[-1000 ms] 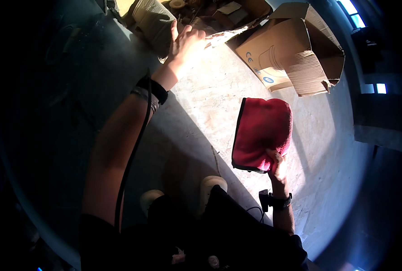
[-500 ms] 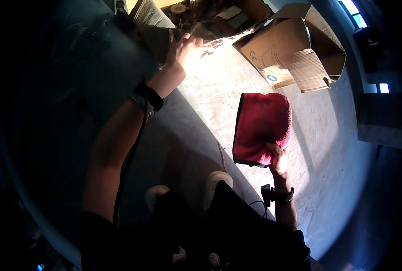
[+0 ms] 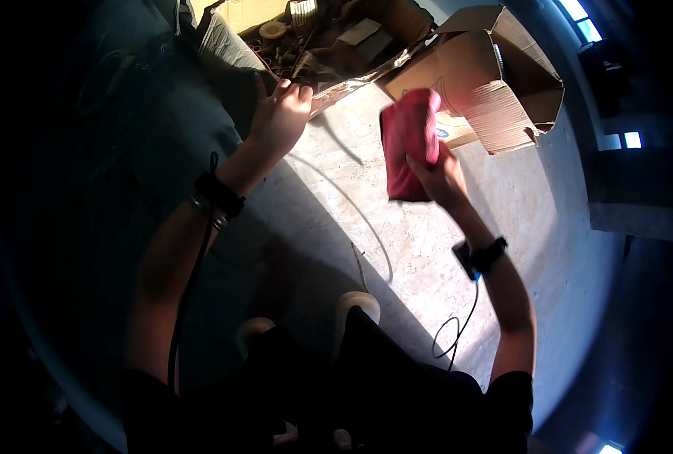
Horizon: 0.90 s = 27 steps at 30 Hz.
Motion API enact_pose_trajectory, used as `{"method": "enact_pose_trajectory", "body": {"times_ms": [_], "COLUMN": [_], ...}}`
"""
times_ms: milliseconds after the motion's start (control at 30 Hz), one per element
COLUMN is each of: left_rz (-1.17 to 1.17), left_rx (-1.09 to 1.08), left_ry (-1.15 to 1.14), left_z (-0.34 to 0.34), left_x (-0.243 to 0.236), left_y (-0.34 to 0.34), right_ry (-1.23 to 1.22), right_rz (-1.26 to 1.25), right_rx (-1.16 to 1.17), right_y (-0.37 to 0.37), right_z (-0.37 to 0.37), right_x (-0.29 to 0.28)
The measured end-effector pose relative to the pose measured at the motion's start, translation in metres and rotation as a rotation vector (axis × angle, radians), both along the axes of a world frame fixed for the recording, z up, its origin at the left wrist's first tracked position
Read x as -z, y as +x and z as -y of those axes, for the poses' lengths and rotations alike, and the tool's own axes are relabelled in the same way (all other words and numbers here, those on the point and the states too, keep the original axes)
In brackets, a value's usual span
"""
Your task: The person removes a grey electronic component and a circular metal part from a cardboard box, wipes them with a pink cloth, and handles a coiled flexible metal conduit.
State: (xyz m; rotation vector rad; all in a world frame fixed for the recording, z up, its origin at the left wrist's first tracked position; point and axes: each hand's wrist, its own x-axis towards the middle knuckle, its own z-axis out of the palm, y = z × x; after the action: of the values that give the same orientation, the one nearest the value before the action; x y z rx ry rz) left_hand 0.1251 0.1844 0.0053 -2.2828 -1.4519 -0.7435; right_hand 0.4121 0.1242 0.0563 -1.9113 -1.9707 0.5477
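Note:
My right hand (image 3: 444, 180) grips a folded red cloth (image 3: 408, 144) with dark edging by its lower side, holding it up in front of the cardboard box at the right. The cloth is slightly smeared by motion. At the far left, my left hand (image 3: 279, 117) has its fingers curled over the near edge of an open, worn cardboard box (image 3: 226, 45). Small mixed items fill this box, among them a round tan piece (image 3: 273, 30) and a pale flat piece (image 3: 359, 32); most of the rest is too dark to name.
Another open cardboard box (image 3: 495, 98) lies at the far right with its flaps spread. Sunlight crosses the pale floor (image 3: 427, 257), and the left side is in deep shadow. My feet (image 3: 357, 304) are at the near side. A cable hangs from my right wrist.
My right hand has lifted the red cloth away from me and a little left, turning it narrower to view. My left hand has shifted slightly nearer and left, at the box edge.

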Motion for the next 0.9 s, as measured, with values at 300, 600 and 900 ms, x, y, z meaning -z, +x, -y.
{"method": "enact_pose_trajectory", "body": {"times_ms": [300,600,900], "left_rz": [0.104,0.213,0.307], "left_rx": [-0.013,-0.021,-0.124], "left_ry": [-0.076,-0.09,-0.018], "left_z": [-0.021,-0.005,0.07], "left_x": [0.018,0.032,-0.001], "left_y": [0.017,0.021,-0.028], "right_ry": [0.393,0.456,-0.078], "right_rz": [0.407,-0.064,-0.475], "right_rx": [-0.114,-0.203,-0.705], "right_y": [0.112,-0.047,-0.204], "right_z": [-0.161,-0.03,0.103], "right_x": [0.078,0.096,0.112]}}
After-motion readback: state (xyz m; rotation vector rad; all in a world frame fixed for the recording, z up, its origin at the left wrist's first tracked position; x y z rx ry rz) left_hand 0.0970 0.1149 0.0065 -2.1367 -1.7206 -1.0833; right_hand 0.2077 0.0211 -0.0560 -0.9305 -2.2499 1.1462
